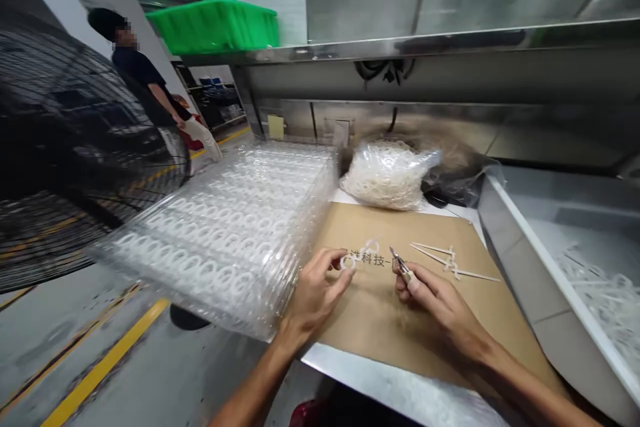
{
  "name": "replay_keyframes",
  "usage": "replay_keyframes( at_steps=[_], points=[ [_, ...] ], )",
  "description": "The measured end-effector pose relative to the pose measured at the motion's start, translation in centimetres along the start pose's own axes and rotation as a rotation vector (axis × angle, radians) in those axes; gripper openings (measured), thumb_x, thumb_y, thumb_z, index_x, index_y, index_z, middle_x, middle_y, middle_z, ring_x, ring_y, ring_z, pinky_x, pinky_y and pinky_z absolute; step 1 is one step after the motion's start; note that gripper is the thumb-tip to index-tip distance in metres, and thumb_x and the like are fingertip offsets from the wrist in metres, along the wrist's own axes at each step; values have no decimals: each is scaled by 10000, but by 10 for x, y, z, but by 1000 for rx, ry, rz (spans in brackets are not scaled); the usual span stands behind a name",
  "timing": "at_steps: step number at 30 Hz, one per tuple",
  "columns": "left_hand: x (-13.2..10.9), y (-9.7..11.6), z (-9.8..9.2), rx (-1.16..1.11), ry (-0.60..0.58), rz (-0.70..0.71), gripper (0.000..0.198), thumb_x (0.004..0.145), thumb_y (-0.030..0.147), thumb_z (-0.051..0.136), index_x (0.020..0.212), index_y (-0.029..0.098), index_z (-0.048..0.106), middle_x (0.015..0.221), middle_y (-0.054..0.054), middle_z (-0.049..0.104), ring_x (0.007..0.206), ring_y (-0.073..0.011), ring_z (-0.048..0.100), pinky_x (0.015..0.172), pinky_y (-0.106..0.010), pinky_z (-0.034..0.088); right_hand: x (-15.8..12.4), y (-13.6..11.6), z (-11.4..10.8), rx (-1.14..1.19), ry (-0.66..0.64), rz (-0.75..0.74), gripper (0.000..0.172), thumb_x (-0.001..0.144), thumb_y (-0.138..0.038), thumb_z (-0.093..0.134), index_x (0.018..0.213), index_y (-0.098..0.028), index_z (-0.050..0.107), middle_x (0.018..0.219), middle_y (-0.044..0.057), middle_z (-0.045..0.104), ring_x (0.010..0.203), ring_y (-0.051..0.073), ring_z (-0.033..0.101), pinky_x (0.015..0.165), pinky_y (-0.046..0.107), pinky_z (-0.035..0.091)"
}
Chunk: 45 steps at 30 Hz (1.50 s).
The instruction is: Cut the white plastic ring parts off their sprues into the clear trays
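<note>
Apparently, plastic ring (347,262) in left hand (315,297), snips (400,261) in right hand (437,300)

A small white plastic ring (348,262) stands on edge, pinched at the fingertips of the left hand (315,297), just above a sheet of brown cardboard (400,340). A pair of small metal snips (401,265) sits in the right hand (440,307), its pointed tips angled up toward the ring but apart from it. Just beyond, a second white plastic ring (371,247) lies flat on the cardboard, near some thin white plastic runners (453,261).
</note>
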State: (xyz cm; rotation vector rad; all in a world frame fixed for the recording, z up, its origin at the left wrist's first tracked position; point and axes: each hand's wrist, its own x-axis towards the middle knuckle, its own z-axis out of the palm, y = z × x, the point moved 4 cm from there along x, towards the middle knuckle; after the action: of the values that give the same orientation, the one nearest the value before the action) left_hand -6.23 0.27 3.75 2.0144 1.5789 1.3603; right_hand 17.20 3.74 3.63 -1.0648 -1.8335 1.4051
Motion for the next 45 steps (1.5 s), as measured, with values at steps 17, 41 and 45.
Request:
replay_keyframes(
  at_steps=[17, 41, 45],
  points=[
    [-37, 12, 28, -103, 101, -23, 238, 882, 221, 683, 1118, 198, 663, 980, -77, 687, 889, -202, 666, 792, -324, 574, -30, -12, 19, -26, -243, 132, 421, 1024, -536, 415, 829, -184, 541, 791, 12, 573, 698, 142, 510, 609, 254, 400],
    [-34, 22, 26, -35, 53, 58, 247, 883, 184, 673, 1127, 194, 642, 939, -47, 674, 812, -157, 651, 735, -274, 556, -33, -3, 25, -10, -233, 157, 407, 1044, -494, 390, 785, -198, 491, 730, -4, 511, 661, 129, 466, 569, 246, 370],
    [-35, 22, 26, -31, 46, 67, 262, 880, 165, 677, 1137, 194, 639, 950, -44, 669, 821, -149, 647, 751, -269, 551, -34, -4, 26, 5, -238, 142, 397, 1048, -484, 383, 791, -200, 489, 753, 2, 531, 665, 130, 470, 575, 250, 374]
  ],
)
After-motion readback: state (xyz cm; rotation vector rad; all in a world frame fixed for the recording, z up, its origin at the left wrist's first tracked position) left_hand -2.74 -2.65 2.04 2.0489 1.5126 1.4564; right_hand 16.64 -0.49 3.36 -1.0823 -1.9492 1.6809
